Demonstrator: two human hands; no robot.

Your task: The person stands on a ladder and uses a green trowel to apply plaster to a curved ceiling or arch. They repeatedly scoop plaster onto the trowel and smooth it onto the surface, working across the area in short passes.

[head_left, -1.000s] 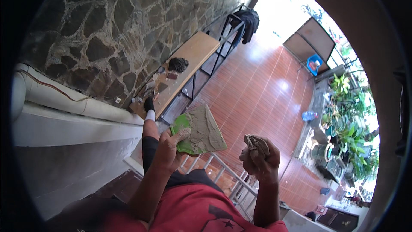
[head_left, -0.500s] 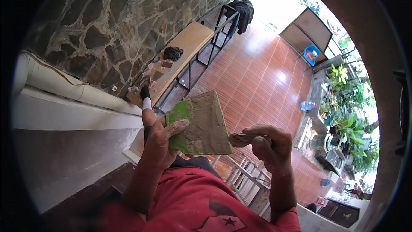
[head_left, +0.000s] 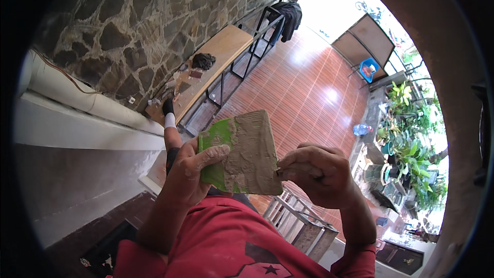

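Note:
A green flat plastic board (head_left: 216,133), thickly spread with grey-brown mortar (head_left: 252,149), is gripped in my left hand (head_left: 198,167). The left thumb presses on its face, while the other fingers go behind and are hidden. At the board's right edge, my right hand (head_left: 324,175) is closed around a mortar-coated piece (head_left: 303,171). Its fingers cover most of it, so its kind does not show. The tip of this piece touches or nearly touches the mortar at the edge.
A wooden plank bench (head_left: 221,49) on a black metal frame runs along the stone wall (head_left: 113,31), holding debris and a dark crumpled bag (head_left: 204,61). A shoed foot (head_left: 168,105) rests on its near end. A metal stand (head_left: 309,234) rises below right. Potted plants (head_left: 411,149) line the right.
The board has tilted slightly and its lower edge has dropped. My right hand has turned, its fingers now covering more of the piece against the board's edge. The whole view has shifted slightly.

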